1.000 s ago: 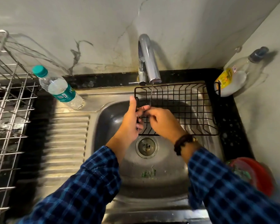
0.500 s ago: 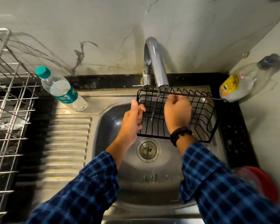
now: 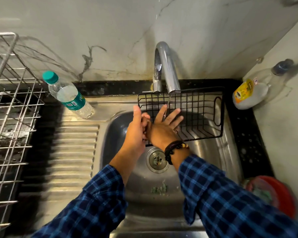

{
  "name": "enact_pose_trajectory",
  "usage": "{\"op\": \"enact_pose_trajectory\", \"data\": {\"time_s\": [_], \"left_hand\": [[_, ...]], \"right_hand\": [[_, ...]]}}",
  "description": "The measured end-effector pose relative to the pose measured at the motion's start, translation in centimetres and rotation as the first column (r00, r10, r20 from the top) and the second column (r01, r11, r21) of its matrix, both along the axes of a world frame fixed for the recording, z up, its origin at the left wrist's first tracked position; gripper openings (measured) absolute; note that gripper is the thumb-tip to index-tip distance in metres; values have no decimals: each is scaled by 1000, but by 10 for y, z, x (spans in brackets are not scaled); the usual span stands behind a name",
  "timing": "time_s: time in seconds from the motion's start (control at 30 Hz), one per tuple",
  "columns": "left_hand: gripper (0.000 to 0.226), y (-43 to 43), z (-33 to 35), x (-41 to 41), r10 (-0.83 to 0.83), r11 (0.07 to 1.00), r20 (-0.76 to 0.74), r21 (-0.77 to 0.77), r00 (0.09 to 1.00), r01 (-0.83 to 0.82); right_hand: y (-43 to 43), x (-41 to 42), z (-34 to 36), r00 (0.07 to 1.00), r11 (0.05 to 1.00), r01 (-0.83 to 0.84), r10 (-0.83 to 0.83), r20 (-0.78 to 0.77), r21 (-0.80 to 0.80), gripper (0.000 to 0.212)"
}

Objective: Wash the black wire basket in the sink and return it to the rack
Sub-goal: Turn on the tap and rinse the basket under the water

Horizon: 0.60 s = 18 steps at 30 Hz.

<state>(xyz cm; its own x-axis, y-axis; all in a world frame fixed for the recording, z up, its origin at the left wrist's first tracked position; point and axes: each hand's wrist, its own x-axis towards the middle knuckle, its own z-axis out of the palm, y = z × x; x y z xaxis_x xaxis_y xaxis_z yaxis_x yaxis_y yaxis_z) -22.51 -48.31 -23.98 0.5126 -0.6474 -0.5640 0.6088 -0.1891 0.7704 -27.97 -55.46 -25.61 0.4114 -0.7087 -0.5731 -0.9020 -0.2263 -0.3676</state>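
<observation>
Since half a second ago the right hand [image 3: 163,127] has left the far rim of the black wire basket [image 3: 196,114], where its fingers were curled, and now lies flat on the mesh with the fingers spread wide, straight and holding nothing. A thin stream of water [image 3: 169,102] from the faucet [image 3: 167,66] falls onto these fingers. The left hand [image 3: 136,133] grips the basket's left end, fingers curled round the wire and thumb pointing up. The basket hangs tilted over the back right part of the sink [image 3: 210,165]. Its far rim sits just under the faucet spout, and its right end, with the oval handle loop [image 3: 218,110], is close to the bowl's right wall and the black counter edge [image 3: 244,134]. Its near edge runs just above the drain [image 3: 156,159], which shows below the wrists beside a dark beaded bracelet [image 3: 174,148]. Toward the person the steel floor of the bowl is in view, with a few green specks [image 3: 159,188]. Left of the bowl lies the ribbed drainboard [image 3: 72,152], and past it, well apart from the basket, stands the wire rack [image 3: 10,107]. A water bottle [image 3: 67,95] leans at the drainboard's back edge. A soap bottle [image 3: 248,93] lies in the right corner.
</observation>
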Motion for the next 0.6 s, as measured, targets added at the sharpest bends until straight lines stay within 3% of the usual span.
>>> {"op": "enact_pose_trajectory", "data": {"time_s": [0.07, 0.17, 0.27, 0.37, 0.5, 0.6], "left_hand": [[63, 2, 0, 9, 15, 1000, 28, 5, 999, -15], [58, 10, 0, 26, 46, 998, -43, 35, 998, -45], [62, 10, 2, 27, 72, 994, -209, 97, 975, -53], [68, -4, 14, 20, 77, 986, -270, 164, 960, -33], [72, -19, 22, 21, 13, 985, -232, 172, 973, 28], [64, -6, 19, 28, 10, 998, -190, 70, 982, 3]], "right_hand": [[-6, -21, 5, 982, 981, -188, 188, -3, 56, 80], [-26, -71, 22, 878, 887, -460, 451, -159, -25, 64], [-33, -84, 46, 854, 868, -490, 458, -247, -84, 69], [-23, -66, 62, 859, 886, -457, 415, -301, -83, 79], [4, -50, 74, 782, 778, -620, 601, -165, -107, 59], [-1, -68, 69, 731, 708, -675, 681, -54, -205, 43]]}}
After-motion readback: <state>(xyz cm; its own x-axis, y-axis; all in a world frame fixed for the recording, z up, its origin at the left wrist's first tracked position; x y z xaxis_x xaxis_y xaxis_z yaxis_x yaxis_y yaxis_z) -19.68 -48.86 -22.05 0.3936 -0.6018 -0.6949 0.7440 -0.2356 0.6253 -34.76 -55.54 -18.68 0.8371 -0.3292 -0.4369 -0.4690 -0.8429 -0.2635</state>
